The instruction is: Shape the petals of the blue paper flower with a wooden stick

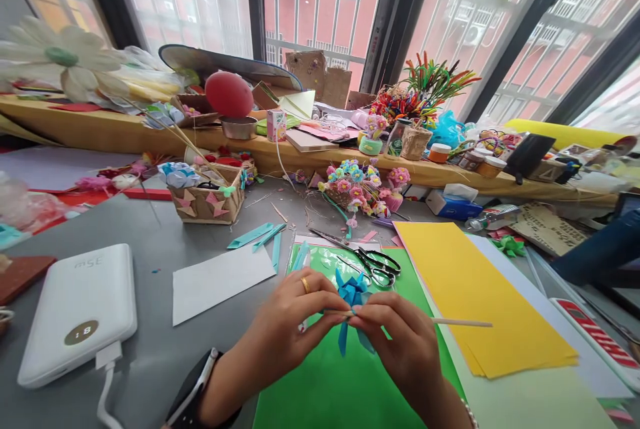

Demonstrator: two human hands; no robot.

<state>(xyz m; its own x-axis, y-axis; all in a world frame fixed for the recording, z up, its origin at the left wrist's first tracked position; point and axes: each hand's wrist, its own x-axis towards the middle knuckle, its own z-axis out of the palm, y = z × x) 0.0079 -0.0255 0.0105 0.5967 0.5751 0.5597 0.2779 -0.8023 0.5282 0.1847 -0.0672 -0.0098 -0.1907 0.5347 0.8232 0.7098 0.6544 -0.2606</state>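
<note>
A blue folded-paper flower (353, 290) sits between my two hands over a green sheet (310, 382). A thin pale stick (465, 323) runs sideways below its petals, with its long end sticking out to the right past my right hand. My left hand (297, 315), with a ring on one finger, is closed, pinching the stick near its left end. Opposite it, my right hand (403, 332) is closed with thumb and fingertips on the stick by the flower's base. Black-handled scissors (377, 262) lie just beyond the flower.
On the left lie a white power bank (83, 312) with a cable and a white paper piece (223, 282). Blue paper strips (255, 235) lie behind it. Yellow sheets (480, 295) are at right. Farther back stand a cardboard box (207, 202) and a basket of small flowers (353, 189).
</note>
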